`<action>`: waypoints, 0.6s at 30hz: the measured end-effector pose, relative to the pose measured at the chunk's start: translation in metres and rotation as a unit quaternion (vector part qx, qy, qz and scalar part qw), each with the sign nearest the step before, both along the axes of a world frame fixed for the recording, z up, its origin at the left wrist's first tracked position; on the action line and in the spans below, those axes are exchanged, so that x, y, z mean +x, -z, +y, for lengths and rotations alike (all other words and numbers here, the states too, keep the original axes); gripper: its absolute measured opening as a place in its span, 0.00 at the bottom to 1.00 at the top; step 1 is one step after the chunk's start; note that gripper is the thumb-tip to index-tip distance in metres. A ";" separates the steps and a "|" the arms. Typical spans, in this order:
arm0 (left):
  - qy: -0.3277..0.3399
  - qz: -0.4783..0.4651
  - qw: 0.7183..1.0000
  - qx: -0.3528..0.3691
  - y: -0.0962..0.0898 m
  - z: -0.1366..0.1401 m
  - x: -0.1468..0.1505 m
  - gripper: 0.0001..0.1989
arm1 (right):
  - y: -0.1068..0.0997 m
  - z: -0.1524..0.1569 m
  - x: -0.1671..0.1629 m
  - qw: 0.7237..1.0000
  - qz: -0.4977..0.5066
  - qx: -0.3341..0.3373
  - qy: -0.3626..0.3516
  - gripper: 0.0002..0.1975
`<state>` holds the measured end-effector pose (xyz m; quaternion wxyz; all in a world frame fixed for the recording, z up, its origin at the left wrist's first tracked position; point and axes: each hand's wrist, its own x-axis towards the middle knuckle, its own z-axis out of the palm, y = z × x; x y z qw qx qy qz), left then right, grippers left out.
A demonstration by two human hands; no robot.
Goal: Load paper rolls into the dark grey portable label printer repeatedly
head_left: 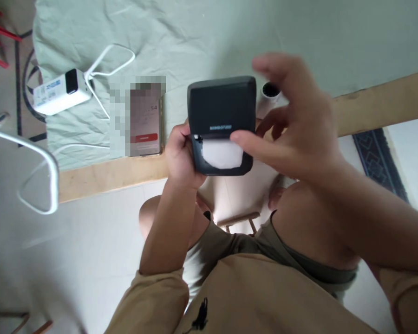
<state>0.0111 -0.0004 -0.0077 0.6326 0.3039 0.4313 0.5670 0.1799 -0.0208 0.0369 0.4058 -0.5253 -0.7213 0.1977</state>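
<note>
At the table's (376, 103) near edge, the device (223, 106), black and lettered on its upper panel, is held up in front of the cloth (181, 37), over the person's knees; the left hand (179, 157) grips it by its left side, thumb against the edge, the remaining fingers largely hidden behind; a white piece (223, 155) is seated in the recess of its lower half, below the panel.

The right hand (299, 123) is at the device's right side, slightly blurred, with forefinger raised and thumb spread well apart from it; the other fingers are curled; the thumb tip lies at the panel's lower edge, over the top of the white piece; whether it presses there cannot be told.

Beyond the right hand stands a small cylinder (271, 90), white with a dark round top, partly covered by that hand; to the left of the device lies the phone (148, 123), its screen lit and partly pixelated, a red bar near the bottom; farther left is a white box (61, 93) with a dark display; a thick white cable (55, 183) loops at the far left.
</note>
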 end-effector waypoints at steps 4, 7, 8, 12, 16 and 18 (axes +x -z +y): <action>0.069 -0.022 0.997 0.030 -0.005 -0.003 0.002 0.16 | -0.018 0.002 0.001 0.993 0.040 0.062 0.095 0.12; 0.148 -0.048 0.986 0.064 -0.008 -0.005 0.002 0.13 | -0.018 0.005 0.000 0.983 0.079 0.080 0.142 0.09; 0.159 -0.052 0.983 0.071 -0.009 -0.005 0.002 0.13 | -0.016 0.006 0.001 0.983 0.083 0.084 0.143 0.10; 0.160 -0.056 0.983 0.065 -0.008 -0.005 0.000 0.13 | -0.005 0.007 0.003 0.987 0.016 0.116 0.111 0.10; 0.165 -0.058 0.982 0.078 -0.007 -0.006 -0.001 0.13 | -0.001 0.008 0.002 0.979 -0.120 0.149 0.075 0.10; 0.173 -0.046 0.980 0.084 -0.008 -0.006 -0.001 0.12 | -0.001 0.009 0.001 0.976 -0.175 0.122 0.051 0.10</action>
